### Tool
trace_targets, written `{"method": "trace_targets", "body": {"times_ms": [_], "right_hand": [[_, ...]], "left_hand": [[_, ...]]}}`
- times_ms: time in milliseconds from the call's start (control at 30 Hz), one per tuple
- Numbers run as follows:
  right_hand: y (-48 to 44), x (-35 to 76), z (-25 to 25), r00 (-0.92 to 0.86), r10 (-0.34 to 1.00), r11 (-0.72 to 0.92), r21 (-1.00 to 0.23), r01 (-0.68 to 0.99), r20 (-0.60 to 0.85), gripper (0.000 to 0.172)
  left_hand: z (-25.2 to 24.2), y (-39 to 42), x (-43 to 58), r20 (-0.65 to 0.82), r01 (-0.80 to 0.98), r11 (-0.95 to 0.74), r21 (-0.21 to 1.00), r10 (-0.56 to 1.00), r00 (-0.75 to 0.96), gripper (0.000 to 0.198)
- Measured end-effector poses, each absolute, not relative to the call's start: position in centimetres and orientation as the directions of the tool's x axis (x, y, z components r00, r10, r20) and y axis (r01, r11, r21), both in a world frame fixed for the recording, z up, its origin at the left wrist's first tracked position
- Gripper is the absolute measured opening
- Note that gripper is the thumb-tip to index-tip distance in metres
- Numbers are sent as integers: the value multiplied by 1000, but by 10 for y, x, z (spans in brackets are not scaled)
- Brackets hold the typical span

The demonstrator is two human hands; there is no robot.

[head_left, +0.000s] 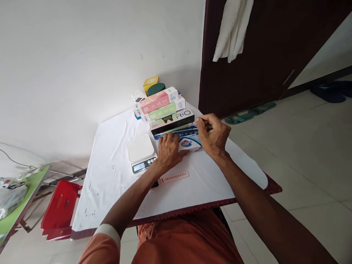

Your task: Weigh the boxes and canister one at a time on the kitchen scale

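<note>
My left hand [169, 150] is closed over the left end of a white and blue soap box [190, 143]. Its fingertips reach to a long blue box [178, 134] just behind, and its thumb lies along the front of the soap box. Beside the right end of the boxes, my right hand [214, 135] is raised in a pinch; whatever its fingers hold is hidden. Left of my left hand lies a white digital scale [140, 148] with a lit display [139, 167]. A pink-strapped watch [174, 177] is partly covered by my left forearm.
Behind my hands stand a black and white box [172, 122], a green box [165, 111] and a pink box [156, 101]. Farther back are a yellow box [150, 83] and a dark green lid [156, 88]. A red folding chair [59, 205] stands left of the white-covered table [107, 168].
</note>
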State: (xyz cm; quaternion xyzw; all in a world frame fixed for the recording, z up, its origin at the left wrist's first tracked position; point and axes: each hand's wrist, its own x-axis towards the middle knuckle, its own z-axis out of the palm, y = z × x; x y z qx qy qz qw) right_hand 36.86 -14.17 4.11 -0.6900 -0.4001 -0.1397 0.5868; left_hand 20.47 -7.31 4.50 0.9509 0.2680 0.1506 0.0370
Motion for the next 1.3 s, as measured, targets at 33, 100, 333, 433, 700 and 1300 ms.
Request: {"method": "trace_targets", "body": {"times_ms": [33, 100, 333, 433, 700, 1300], "right_hand": [[-141, 365, 42, 620, 415, 13, -686, 728, 666, 33], [-141, 359, 42, 569, 474, 30, -658, 752, 672, 32], [-134, 345, 34, 417, 585, 138, -591, 795, 696, 28], [-133, 344, 30, 392, 602, 140, -575, 806, 696, 27], [-134, 345, 23, 366, 586, 156, -543, 825, 723, 28], [-132, 349, 17, 331, 508, 164, -466, 869, 796, 24]], "left_hand": [[46, -72, 203, 275, 496, -858, 134, 513, 813, 45], [47, -73, 197, 293, 486, -866, 115, 497, 817, 43], [63, -80, 166, 414, 402, -887, 228, 462, 784, 39], [87, -69, 149, 536, 370, -870, 326, 492, 686, 24], [121, 35, 104, 620, 516, -665, 540, 729, 291, 10], [128, 14, 144, 807, 390, -856, 339, 478, 346, 23]]}}
